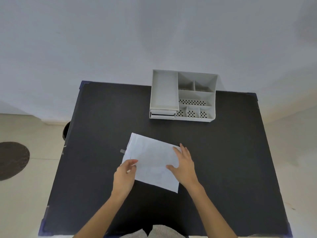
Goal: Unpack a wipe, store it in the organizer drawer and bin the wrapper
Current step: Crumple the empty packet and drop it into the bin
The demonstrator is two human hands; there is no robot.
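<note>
— What is seen besides the work itself?
— A black desk (223, 169) with blue corner trim is set against a pale grey wall (103, 40).
— And lower down?
— A light tiled floor (25, 203) is shown at the left, where a dark round mat (12, 160) is laid.

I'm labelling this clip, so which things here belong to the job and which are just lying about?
Job:
white sheet, under both hands
left hand
right hand
organizer with drawers

Lying about:
black table
round mat on the floor
dark round thing beside the table, maybe a bin
</note>
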